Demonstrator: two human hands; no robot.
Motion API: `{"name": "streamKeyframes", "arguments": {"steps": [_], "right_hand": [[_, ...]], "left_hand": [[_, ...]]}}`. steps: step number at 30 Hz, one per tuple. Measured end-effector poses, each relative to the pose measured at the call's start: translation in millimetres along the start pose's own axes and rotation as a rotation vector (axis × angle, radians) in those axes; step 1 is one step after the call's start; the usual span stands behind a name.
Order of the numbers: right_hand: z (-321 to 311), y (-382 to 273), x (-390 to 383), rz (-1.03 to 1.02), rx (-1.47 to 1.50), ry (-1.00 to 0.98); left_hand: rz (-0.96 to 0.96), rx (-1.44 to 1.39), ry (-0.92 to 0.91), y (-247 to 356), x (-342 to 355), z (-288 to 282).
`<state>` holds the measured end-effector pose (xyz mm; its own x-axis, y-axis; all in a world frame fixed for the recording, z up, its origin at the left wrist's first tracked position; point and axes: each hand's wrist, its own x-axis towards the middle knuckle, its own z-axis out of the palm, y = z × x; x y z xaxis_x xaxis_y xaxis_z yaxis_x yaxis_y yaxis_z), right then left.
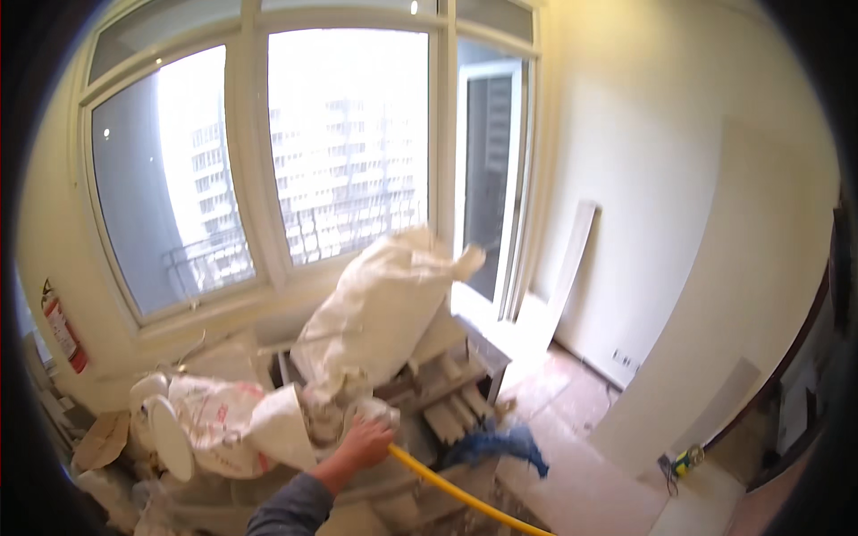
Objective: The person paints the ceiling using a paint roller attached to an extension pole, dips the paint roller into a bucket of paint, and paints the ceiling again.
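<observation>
Sack (375, 308) tilted, bulging; left hand (365, 443) near

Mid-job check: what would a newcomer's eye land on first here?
Probably the big pale sack, bulging near the centre in front of the tall window. Next, likely the bright yellow pole or hose, running from beside the left grip to the bottom edge, right of centre. The red fire extinguisher at the far left also stands out.

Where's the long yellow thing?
In the head view, the long yellow thing is low, just right of centre, slanting from beside the left hand to the bottom edge, below the blue cloth.
</observation>
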<state>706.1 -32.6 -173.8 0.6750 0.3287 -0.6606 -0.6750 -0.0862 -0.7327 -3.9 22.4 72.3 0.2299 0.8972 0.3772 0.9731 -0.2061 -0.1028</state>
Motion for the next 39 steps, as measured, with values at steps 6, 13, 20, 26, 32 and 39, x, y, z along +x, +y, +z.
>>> {"name": "streamKeyframes", "arguments": {"steps": [6, 13, 20, 26, 32, 39], "right_hand": [[220.6, -118.8, -230.9, -0.276, 0.329, -0.613], [392.1, -164.0, -448.2, -0.296, 0.214, -1.133], [480.0, -137.5, -566.6, -0.291, 0.122, -1.419], [531.8, -131.8, -548.0, -0.290, 0.059, -1.544], [572.8, -171.8, -513.0, -0.322, -0.034, -1.591], [606.3, -222.6, -445.3, -0.425, -0.241, -1.698]], "left_hand": [[-0.189, -0.158, 0.115, -100.9, -55.8, -48.6], [-0.527, -0.171, 0.161, -177.5, -118.4, -81.2], [-0.774, -0.256, 0.374, -194.9, -170.2, -78.4], [-0.785, -0.168, 0.365, -167.4, -156.2, -87.2], [-0.819, -0.350, 0.122, -59.7, -77.8, -115.4], [-0.708, -0.543, 0.040, 131.2, 30.7, -57.3]]}}
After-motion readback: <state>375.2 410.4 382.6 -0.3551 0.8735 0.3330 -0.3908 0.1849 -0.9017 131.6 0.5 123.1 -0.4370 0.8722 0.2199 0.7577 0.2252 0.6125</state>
